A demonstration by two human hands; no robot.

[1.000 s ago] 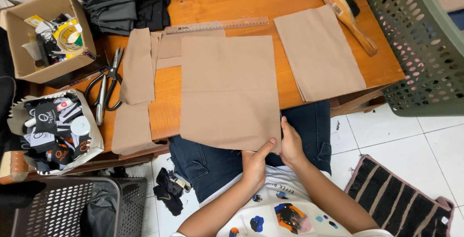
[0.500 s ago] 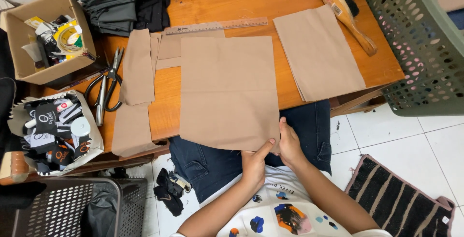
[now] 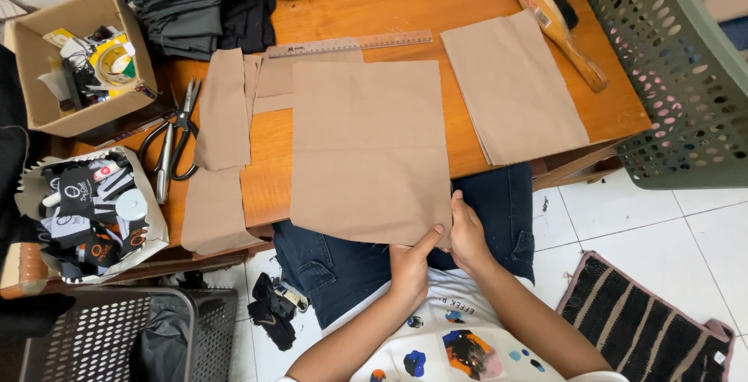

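A large square piece of tan fabric (image 3: 366, 148) lies on the orange wooden table (image 3: 436, 0), its near edge hanging over my lap. My left hand (image 3: 411, 265) and my right hand (image 3: 467, 234) sit close together at the fabric's near right corner, both pinching its edge. A second tan piece (image 3: 514, 86) lies flat to the right. Narrow tan strips (image 3: 222, 109) lie to the left, one (image 3: 212, 212) drooping over the table's edge.
Scissors (image 3: 173, 144) lie left of the strips. A ruler (image 3: 351, 43) and a wooden brush (image 3: 557, 24) lie at the back. A cardboard box (image 3: 70, 63), folded dark cloth (image 3: 183, 0), green basket (image 3: 678, 78), grey basket (image 3: 101, 335) and striped mat (image 3: 647, 327) surround the table.
Both hands stay at the fabric's near right corner; the fingers have shifted slightly along the edge. Nothing else has moved.
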